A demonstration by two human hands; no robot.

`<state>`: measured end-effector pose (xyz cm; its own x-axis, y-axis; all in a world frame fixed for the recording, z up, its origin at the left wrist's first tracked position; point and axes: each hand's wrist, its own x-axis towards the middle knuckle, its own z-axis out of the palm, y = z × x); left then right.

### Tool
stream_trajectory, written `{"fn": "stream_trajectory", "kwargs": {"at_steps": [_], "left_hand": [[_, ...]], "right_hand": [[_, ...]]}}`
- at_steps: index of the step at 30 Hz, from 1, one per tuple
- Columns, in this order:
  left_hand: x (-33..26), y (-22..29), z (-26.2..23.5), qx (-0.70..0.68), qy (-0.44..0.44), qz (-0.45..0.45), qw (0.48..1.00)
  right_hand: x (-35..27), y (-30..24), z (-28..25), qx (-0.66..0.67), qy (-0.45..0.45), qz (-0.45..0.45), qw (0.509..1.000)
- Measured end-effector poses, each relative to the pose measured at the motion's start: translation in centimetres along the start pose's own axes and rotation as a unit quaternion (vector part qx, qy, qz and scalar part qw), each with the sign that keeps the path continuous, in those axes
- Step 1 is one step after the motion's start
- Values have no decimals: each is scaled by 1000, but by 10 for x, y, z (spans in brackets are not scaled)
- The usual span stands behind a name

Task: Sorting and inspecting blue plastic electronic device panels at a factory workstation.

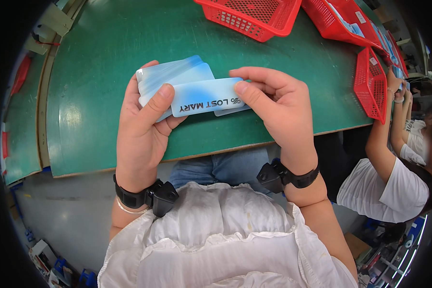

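Note:
A fanned stack of glossy blue-and-white printed cards [177, 74] rests in my left hand [146, 110], its thumb pressed on the top and the fingers wrapped round the far side. In front of the stack lies one long light-blue card [204, 96] with dark lettering, its left end under my left thumb. My right hand [278, 98] pinches the right end of this card between thumb and fingers. Part of another card's edge shows just beneath it. Both hands are above the green table, near its front edge.
The green table [91, 96] spreads out beneath my hands. A red plastic basket [254, 19] stands at the far side. More red baskets, one holding blue-and-white pieces [345, 21], and a narrow red basket [371, 86] are at right. Co-workers [389, 182] sit along the right side.

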<state>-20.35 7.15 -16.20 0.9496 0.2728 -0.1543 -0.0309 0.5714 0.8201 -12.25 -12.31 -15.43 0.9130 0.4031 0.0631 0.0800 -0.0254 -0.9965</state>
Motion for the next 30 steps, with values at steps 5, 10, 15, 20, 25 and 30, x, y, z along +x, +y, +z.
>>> {"fn": "stream_trajectory", "kwargs": {"at_steps": [5, 10, 15, 20, 25, 30], "left_hand": [[0, -1, -3, -30, -5, 2, 1000], [-1, -3, -3, -29, 11, 24, 999], [1, -2, -4, -63, 29, 50, 996], [1, -2, -6, -80, 32, 57, 995], [0, -2, -3, -68, 37, 58, 995], [0, -1, 5, 27, 28, 50, 998]], "right_hand": [[-1, -3, -6, 35, 1, 18, 999], [-4, -7, -10, 53, 7, 35, 998], [-7, -9, -14, 32, 25, 32, 999], [-9, -7, -17, 2, 45, 37, 998], [-7, 8, -23, -183, 60, -14, 981], [0, 3, -12, -342, 103, -222, 907]]}}
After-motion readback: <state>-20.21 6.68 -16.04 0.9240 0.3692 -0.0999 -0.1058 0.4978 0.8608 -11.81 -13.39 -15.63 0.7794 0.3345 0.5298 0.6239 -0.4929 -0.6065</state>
